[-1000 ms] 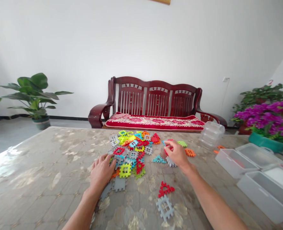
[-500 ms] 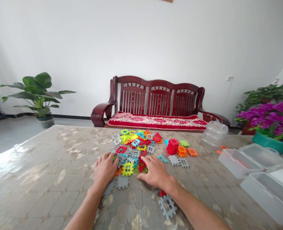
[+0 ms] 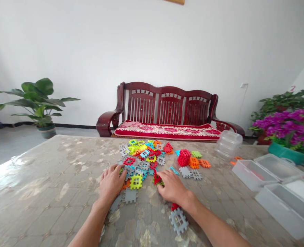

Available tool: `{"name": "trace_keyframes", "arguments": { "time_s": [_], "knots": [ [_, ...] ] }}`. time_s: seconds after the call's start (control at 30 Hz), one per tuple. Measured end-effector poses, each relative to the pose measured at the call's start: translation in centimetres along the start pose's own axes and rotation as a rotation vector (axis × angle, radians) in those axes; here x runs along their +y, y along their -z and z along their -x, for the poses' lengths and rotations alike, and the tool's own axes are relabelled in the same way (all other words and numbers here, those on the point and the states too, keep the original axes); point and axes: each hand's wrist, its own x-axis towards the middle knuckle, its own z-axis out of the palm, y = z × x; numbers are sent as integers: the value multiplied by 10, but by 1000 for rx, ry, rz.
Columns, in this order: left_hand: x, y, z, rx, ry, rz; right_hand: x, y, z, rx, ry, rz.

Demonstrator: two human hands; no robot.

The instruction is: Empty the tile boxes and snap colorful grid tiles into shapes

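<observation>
A heap of colourful plastic interlocking tiles (image 3: 144, 165) lies mid-table. My left hand (image 3: 111, 181) rests flat at the heap's left edge, fingers apart, its thumb beside grey and orange tiles. At the right edge, my right hand (image 3: 172, 185) curls its thumb and fingers around a red interlocking tile (image 3: 155, 177), with green tiles partly hidden under the fingers. A yellow-green window tile (image 3: 136, 181) sits between the hands, in front of the heap. Closer to me are a flat grey tile (image 3: 130, 196) and, by my right forearm, a grey window tile (image 3: 178, 221).
Right of the heap stand a red stack of tiles (image 3: 184, 157), orange tiles (image 3: 194, 162) and grey tiles (image 3: 185, 172). Open clear plastic boxes (image 3: 255, 175) and a purple flower pot (image 3: 289, 152) occupy the table's right side. A wooden bench (image 3: 170, 106) stands beyond.
My right hand has shifted slightly right, and the red and green tiles at its fingers have moved with it, opening a gap from the heap. My left hand stays nearly still.
</observation>
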Motion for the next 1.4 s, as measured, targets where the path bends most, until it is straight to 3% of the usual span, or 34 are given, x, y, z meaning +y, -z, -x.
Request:
{"name": "trace_keyframes", "arguments": {
  "time_s": [0.13, 0.4, 0.87, 1.17, 1.4],
  "knots": [
    [-1, -1, -1, -4, 1, 1, 2, 5, 3, 70, -44, -81],
    [0, 1, -1, -27, 3, 3, 29, -4, -5, 197, -304, -206],
    [-1, 0, -1, -14, -7, -6, 47, 5, -3, 331, -331, -270],
    [1, 3, 0, -36, 0, -24, 47, 10, 2, 231, -269, -25],
    [1, 3, 0, -21, -3, -17, 41, 14, 3, 152, -267, 22]
  ]
}}
